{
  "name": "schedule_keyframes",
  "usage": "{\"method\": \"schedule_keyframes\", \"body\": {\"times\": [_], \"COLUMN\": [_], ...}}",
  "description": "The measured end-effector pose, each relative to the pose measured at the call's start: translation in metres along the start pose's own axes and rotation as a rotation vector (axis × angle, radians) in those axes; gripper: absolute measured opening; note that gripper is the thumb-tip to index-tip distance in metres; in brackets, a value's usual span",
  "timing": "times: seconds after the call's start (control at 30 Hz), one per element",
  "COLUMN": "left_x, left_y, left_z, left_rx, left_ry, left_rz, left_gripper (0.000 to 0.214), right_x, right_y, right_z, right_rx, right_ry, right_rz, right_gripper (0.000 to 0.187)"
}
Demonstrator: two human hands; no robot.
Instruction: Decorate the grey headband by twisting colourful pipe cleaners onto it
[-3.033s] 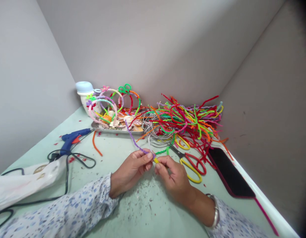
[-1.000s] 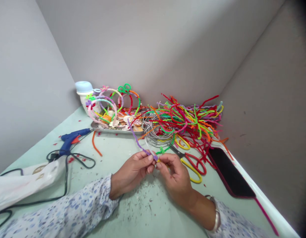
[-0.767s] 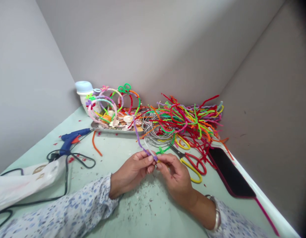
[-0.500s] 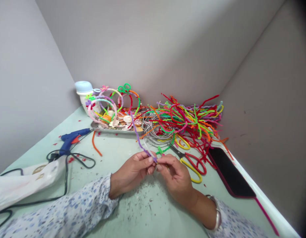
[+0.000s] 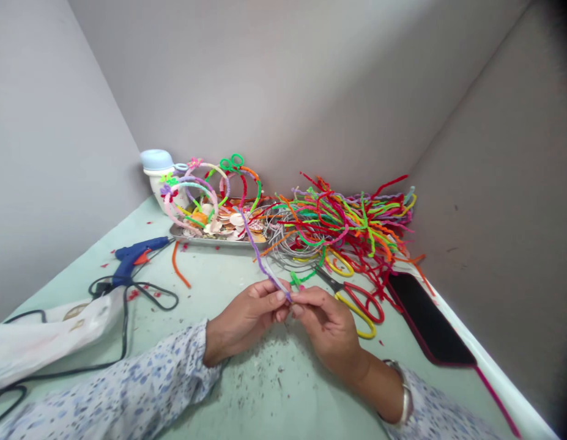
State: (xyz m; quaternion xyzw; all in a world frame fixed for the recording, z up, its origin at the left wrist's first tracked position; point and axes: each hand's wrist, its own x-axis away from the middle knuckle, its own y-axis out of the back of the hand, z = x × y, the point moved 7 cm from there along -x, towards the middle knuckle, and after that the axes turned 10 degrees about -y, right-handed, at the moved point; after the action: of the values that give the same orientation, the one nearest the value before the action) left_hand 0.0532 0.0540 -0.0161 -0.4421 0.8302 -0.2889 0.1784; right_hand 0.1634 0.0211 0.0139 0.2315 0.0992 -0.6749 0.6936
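A purple pipe cleaner (image 5: 254, 244) slants up and away from between my hands over the table. My left hand (image 5: 246, 315) is closed, pinching it near its lower end between thumb and forefinger. Right beside it, the fingertips of my right hand (image 5: 331, 333) grip the same end, where the purple looks bunched. A thin pale strip runs along the pipe cleaner close to my fingers; I cannot tell what it is. Just beyond my fingertips lies a green pipe cleaner (image 5: 313, 273). Scissors (image 5: 363, 299) with red and yellow handles rest beside my right hand.
At the back stand a metal tray (image 5: 214, 242) of shells, several fuzzy headbands (image 5: 218, 211) and a white bottle (image 5: 157, 177). To the right are a pipe-cleaner heap (image 5: 356, 223), wire coils (image 5: 290, 244) and a phone (image 5: 432, 318). A blue glue gun (image 5: 127, 263) with its cord lies left.
The pale strip now lies closer alongside the purple pipe cleaner, where before it curved apart from it. Both hands keep their grip in nearly the same place.
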Motion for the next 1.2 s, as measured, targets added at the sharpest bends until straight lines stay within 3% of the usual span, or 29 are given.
{"method": "schedule_keyframes", "body": {"times": [0.33, 0.63, 1.2], "left_x": [0.0, -0.001, 0.001], "left_y": [0.001, 0.003, 0.007], "left_z": [0.002, 0.005, -0.005], "left_rx": [0.003, 0.021, -0.182], "left_ry": [0.026, 0.042, -0.085], "left_rz": [-0.018, -0.042, -0.124], "left_gripper": [0.018, 0.021, 0.019], "right_x": [0.0, -0.001, -0.006], "right_y": [-0.002, 0.001, 0.002], "right_z": [-0.003, 0.004, 0.011], "right_rx": [-0.044, 0.015, 0.191], "right_ry": [-0.04, 0.014, 0.17], "right_rz": [0.02, 0.003, -0.037], "right_gripper": [0.021, 0.022, 0.028]}}
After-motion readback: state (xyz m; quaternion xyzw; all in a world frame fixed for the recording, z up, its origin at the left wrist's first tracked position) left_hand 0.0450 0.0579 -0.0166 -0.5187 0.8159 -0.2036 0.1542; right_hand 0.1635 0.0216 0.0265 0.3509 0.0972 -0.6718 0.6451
